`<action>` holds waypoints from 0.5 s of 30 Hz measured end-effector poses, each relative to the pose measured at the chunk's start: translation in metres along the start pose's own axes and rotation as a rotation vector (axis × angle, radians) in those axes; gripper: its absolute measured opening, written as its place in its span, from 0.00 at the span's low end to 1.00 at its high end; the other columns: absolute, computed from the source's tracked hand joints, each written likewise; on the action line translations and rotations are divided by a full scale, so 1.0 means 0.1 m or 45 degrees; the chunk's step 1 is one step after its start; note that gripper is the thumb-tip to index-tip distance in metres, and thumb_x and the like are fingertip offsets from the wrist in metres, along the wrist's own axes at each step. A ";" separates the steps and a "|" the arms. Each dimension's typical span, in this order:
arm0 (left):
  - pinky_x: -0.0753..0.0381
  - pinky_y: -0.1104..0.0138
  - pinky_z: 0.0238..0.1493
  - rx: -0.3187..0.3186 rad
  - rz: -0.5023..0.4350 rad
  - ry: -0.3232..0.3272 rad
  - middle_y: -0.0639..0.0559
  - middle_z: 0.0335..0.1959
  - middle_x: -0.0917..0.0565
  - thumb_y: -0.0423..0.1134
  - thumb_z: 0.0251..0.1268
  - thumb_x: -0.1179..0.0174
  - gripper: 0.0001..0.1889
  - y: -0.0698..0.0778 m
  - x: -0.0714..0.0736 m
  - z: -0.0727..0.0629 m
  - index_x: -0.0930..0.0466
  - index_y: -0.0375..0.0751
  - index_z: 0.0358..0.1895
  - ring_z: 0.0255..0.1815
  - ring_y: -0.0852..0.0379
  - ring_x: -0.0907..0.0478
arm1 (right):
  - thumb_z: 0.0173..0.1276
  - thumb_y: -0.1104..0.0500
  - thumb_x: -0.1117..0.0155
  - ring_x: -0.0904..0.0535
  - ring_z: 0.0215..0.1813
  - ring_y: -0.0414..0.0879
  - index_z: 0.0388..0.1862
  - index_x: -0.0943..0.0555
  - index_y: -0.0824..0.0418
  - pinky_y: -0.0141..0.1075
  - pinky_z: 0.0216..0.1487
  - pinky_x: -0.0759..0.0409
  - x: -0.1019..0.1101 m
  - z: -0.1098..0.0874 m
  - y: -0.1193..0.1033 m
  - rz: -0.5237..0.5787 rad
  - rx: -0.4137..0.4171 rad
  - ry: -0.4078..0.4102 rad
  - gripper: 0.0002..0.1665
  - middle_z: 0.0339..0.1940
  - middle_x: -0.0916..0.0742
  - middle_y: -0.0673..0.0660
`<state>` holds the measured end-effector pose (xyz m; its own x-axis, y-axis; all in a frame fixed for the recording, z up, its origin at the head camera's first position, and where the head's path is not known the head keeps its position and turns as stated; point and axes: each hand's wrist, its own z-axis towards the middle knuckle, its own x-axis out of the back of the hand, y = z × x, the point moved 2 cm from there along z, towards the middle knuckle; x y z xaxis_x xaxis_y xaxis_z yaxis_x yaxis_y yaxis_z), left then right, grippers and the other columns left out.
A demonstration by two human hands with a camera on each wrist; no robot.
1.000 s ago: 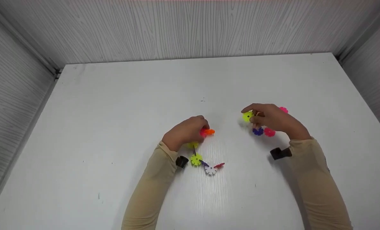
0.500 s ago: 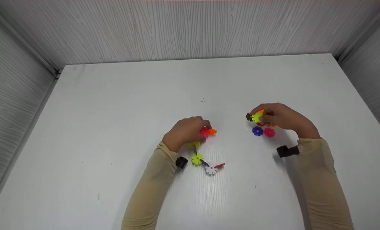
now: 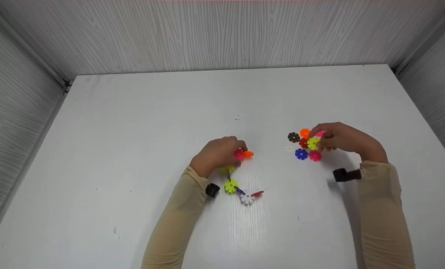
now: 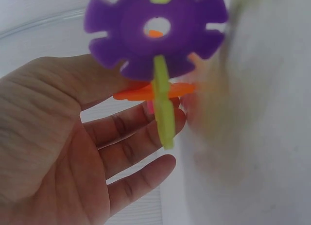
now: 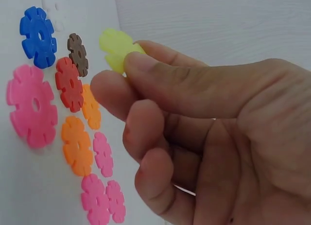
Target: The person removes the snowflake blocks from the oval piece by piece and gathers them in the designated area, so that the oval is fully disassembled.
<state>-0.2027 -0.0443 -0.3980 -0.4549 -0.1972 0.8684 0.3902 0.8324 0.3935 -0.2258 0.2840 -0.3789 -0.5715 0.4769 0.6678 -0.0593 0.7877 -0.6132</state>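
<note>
My left hand (image 3: 219,152) pinches one end of a chain of interlocked, notched plastic discs, where a pink disc (image 3: 239,154) and an orange disc (image 3: 248,154) show at the fingers. From there the chain bends through yellow discs (image 3: 230,186) to a white disc (image 3: 247,198) and a red disc (image 3: 257,194). A purple disc (image 4: 112,25) fills the top of the left wrist view, slotted onto yellow ones. My right hand (image 3: 344,139) pinches a loose yellow notched disc (image 5: 116,47) between thumb and index finger, over a group of loose discs; its other fingers are curled.
Loose discs lie flat on the white table (image 3: 151,112) by my right hand: brown (image 3: 293,137), blue (image 3: 301,154), white (image 3: 289,150), red (image 5: 69,84), orange (image 5: 77,146) and several pink ones (image 5: 31,106). Wood-grain panels (image 3: 222,35) stand behind and at both sides.
My right hand, with the yellow disc, has moved to the right across the loose discs, uncovering the brown, orange and red ones. My left hand and the chain stay nearly still.
</note>
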 end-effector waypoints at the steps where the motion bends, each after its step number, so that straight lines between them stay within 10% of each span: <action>1: 0.23 0.60 0.54 0.000 0.000 0.000 0.48 0.51 0.20 0.40 0.63 0.36 0.20 0.00 0.00 0.00 0.22 0.48 0.59 0.49 0.51 0.25 | 0.71 0.63 0.49 0.23 0.37 0.52 0.59 0.26 0.58 0.40 0.40 0.23 0.00 0.00 0.01 0.004 0.001 -0.003 0.18 0.35 0.15 0.58; 15: 0.23 0.60 0.53 -0.021 -0.008 0.020 0.48 0.50 0.20 0.39 0.63 0.38 0.19 -0.01 -0.01 0.00 0.21 0.47 0.58 0.48 0.52 0.26 | 0.71 0.60 0.45 0.23 0.37 0.48 0.61 0.25 0.62 0.38 0.39 0.23 0.06 -0.07 0.24 -0.011 -0.113 -0.058 0.21 0.42 0.15 0.59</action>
<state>-0.2027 -0.0452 -0.3996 -0.4452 -0.2105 0.8703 0.4006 0.8224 0.4039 -0.2245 0.3083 -0.3863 -0.6079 0.4533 0.6519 0.0068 0.8240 -0.5666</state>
